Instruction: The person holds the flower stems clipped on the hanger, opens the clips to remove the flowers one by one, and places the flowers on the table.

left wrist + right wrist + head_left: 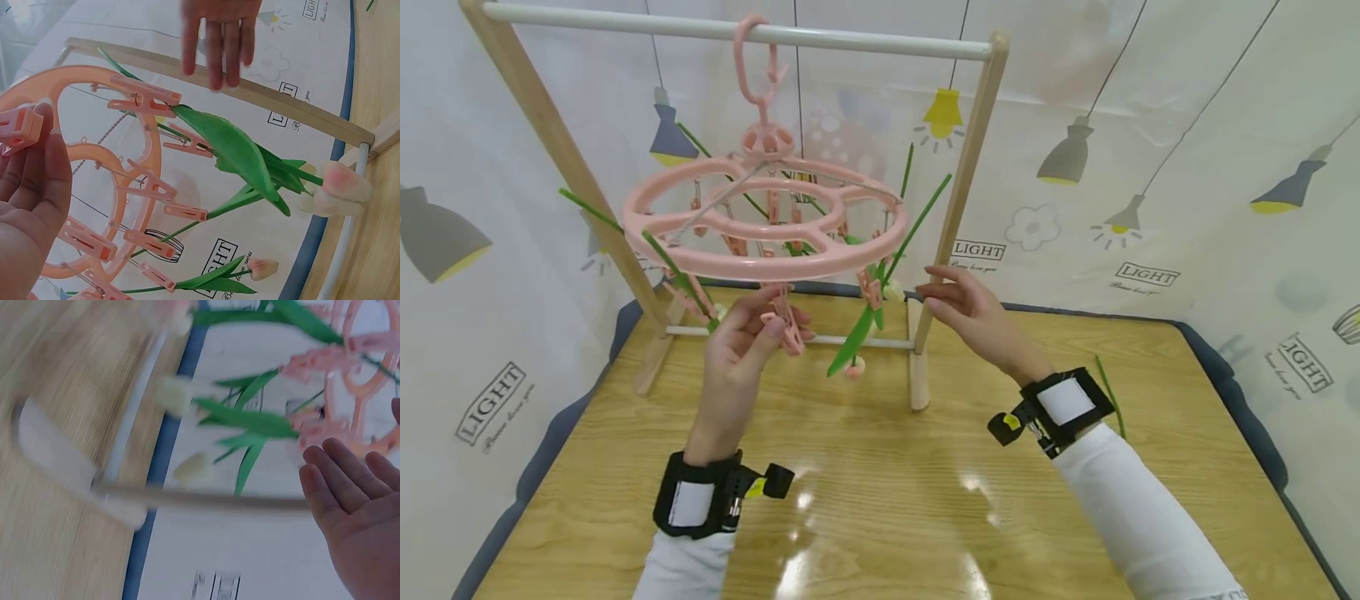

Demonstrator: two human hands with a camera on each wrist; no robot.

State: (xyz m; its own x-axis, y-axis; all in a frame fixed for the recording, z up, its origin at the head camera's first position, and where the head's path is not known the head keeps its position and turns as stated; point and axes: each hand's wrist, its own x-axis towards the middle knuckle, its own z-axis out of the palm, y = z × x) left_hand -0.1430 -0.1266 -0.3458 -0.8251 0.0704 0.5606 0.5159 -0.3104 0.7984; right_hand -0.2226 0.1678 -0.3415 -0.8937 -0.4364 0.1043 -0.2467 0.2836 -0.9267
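Left hand (pixel 737 354): thumb and fingers curled round a small pink plastic clothespin (pixel 792 335), just below the front rim of a pink plastic oval hanger (pixel 760 265). No stem visible in that clip. Right hand (pixel 977 321): fingers fairly straight, grasping nothing, near the right post of a pale wooden stand (pixel 962 175); contact with the post cannot be told for certain.

Hanger hooked over the stand's white top bar (pixel 625 21). Several green-stemmed tulips with pale pink or whitish heads hang from its other clips, heads down, stems poking up past the ring; the nearest, a pink-tipped tulip (pixel 854 367), sits between the two hands. On the wood-grain desk (pixel 865 517), right side, a thin green stem (pixel 1108 392) lies partly behind the right wrist; its far end is hidden.

Step in hand, by my reading: clipping tulips up one at a time, with the left hand readying a bare clip. The next move seems to call for the right hand to fetch that stem, then for the left to squeeze the clip apart and let it close on the stem without nudging neighbouring blooms.
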